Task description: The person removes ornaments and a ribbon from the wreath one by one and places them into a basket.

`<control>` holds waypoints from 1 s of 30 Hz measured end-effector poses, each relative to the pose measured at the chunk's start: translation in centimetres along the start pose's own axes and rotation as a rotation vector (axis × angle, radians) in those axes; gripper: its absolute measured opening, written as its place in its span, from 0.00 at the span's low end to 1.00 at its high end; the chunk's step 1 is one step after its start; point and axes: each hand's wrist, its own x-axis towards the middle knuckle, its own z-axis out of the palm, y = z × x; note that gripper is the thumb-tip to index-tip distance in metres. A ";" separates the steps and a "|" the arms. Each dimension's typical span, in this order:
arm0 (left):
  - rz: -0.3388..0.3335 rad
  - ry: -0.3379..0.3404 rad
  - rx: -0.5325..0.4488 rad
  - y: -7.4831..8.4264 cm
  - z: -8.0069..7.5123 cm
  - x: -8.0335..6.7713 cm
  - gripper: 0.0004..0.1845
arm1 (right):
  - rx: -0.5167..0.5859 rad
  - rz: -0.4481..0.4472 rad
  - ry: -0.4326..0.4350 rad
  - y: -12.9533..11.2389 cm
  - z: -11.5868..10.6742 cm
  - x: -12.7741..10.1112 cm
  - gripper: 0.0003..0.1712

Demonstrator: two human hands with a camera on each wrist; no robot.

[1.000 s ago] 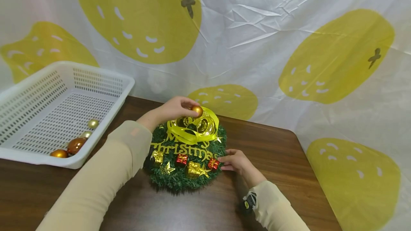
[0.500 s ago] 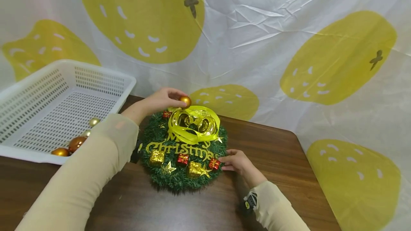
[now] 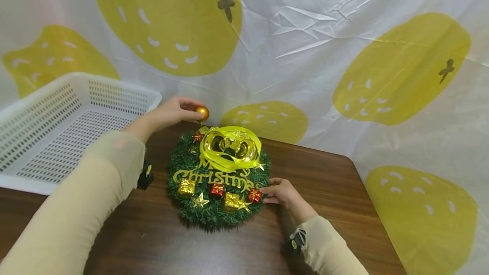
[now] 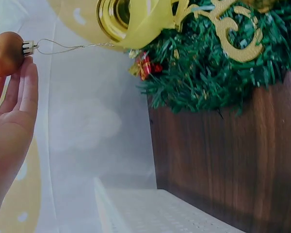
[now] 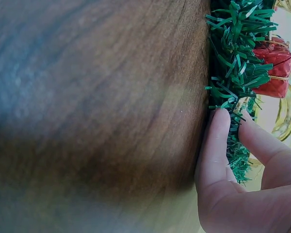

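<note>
A green Christmas wreath [image 3: 214,220] lies on the table, with gold "Christmas" lettering, small wrapped gift boxes and stars. Yellow ribbon [image 3: 225,164] and gold bells [image 3: 244,150] sit on its far part. Beyond its far left edge, my left hand [image 3: 166,113] pinches an orange-gold bauble [image 3: 202,113] between thumb and fingers. From the bauble's silver cap a thin gold cord [image 4: 63,49] stretches straight towards the wreath; where it ends is hard to see. At the wreath's right edge, my right hand [image 3: 282,193] pinches the green tinsel [image 5: 237,53] beside a red gift box [image 5: 276,68].
A white plastic basket [image 3: 153,100] stands at the left, partly behind my left arm. The dark wooden table [image 3: 317,169] ends at the back against a white curtain [image 3: 290,54] printed with yellow fruit.
My left hand has moved left and away from over the bells, taking the bauble to the wreath's far left. My left forearm now covers the baubles in the basket. The right hand stays put.
</note>
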 end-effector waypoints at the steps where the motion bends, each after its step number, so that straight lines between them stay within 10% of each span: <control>1: -0.003 0.004 0.001 -0.1 -0.2 -0.2 0.25 | 0.002 -0.002 0.000 0.0 0.0 0.0 0.36; 30: -0.060 0.158 0.047 -1.7 -8.5 -4.6 0.32 | -0.015 -0.003 0.015 -0.2 0.0 0.3 0.38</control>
